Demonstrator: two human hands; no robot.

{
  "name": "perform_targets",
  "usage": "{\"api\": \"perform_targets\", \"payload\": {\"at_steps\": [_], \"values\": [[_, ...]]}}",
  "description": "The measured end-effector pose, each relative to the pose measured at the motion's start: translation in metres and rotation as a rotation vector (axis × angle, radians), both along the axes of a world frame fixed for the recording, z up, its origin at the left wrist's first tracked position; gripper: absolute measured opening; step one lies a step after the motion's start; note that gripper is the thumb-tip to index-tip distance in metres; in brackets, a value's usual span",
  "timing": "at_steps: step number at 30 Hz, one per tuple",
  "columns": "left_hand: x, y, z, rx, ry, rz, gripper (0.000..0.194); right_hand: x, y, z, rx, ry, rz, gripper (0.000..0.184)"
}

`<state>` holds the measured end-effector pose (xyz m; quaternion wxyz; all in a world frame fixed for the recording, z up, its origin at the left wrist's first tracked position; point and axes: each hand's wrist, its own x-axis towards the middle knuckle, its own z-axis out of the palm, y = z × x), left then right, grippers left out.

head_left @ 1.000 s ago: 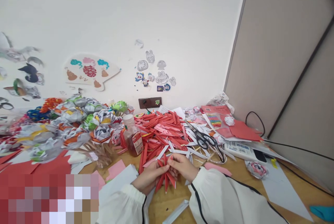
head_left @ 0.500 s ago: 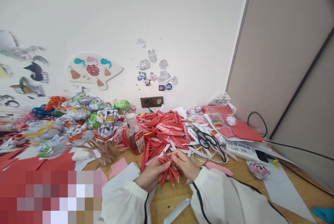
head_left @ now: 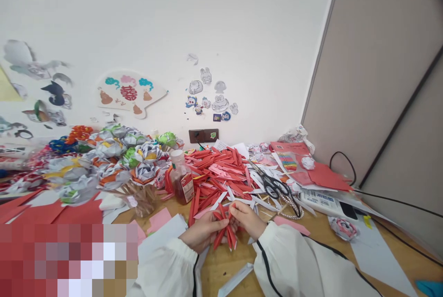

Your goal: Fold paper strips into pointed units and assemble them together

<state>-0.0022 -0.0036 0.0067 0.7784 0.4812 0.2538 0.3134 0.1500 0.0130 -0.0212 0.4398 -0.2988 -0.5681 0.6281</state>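
Note:
Both my hands meet over the front of the desk around a spiky bundle of folded red paper strips (head_left: 228, 237). My left hand (head_left: 206, 231) grips the bundle from the left, its thumb lying across the strips. From the right, my right hand (head_left: 248, 219) pinches the bundle's upper part between thumb and fingers. Several pointed ends fan out below the fingers toward me; the bundle's far side is hidden. Just behind lies a heap of folded red and pink strips (head_left: 221, 167). A folded white strip (head_left: 236, 280) rests between my sleeves.
Black-handled scissors (head_left: 273, 186) and a pearl bead string (head_left: 292, 211) lie right of the heap. A bottle of reddish liquid (head_left: 182, 181) stands left, beside a bundle of brown sticks (head_left: 140, 199). Folded paper flowers (head_left: 114, 149) crowd the left; a pink-white one (head_left: 343, 228) sits right.
The view has shifted slightly, so the background sits a little further right. Both hands stay on the red bundle, whose spikes have turned slightly and drawn closer together.

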Motion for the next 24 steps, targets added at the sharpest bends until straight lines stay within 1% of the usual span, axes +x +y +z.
{"api": "perform_targets", "payload": {"at_steps": [2,7,9,11,13,15,16,17,20,22,24], "values": [[0.000,0.000,0.001,-0.016,0.016,-0.002,0.021,-0.002,-0.001,-0.001,-0.012,0.017,-0.015,0.043],[-0.001,0.000,0.000,-0.037,-0.075,0.029,0.019,-0.004,-0.004,0.001,0.100,0.019,-0.084,0.039],[0.000,0.001,-0.002,-0.046,-0.084,0.020,0.016,-0.003,-0.002,0.002,0.092,0.002,-0.094,0.039],[0.001,0.001,-0.005,-0.063,-0.084,-0.004,0.016,0.000,0.000,0.002,0.061,-0.014,-0.050,0.040],[0.002,0.001,-0.007,-0.082,-0.110,0.001,0.017,0.005,0.003,0.001,0.054,-0.014,0.054,0.040],[0.004,0.000,-0.006,-0.100,-0.139,0.036,0.015,0.009,0.004,0.001,0.092,0.008,0.161,0.040],[0.005,-0.001,-0.006,-0.107,-0.148,0.051,0.014,0.010,0.005,0.001,0.130,0.020,0.176,0.039],[0.006,-0.002,-0.005,-0.112,-0.154,0.059,0.013,0.011,0.005,0.002,0.177,0.028,0.161,0.038],[0.007,-0.003,-0.004,-0.115,-0.154,0.034,0.010,0.011,0.004,0.005,0.316,0.018,0.050,0.033],[0.007,-0.003,-0.004,-0.110,-0.163,0.027,0.009,0.010,0.003,0.008,0.364,-0.003,0.015,0.033],[0.005,-0.002,-0.005,-0.109,-0.165,0.017,0.008,0.009,0.001,0.010,0.377,-0.021,0.006,0.034]]}}
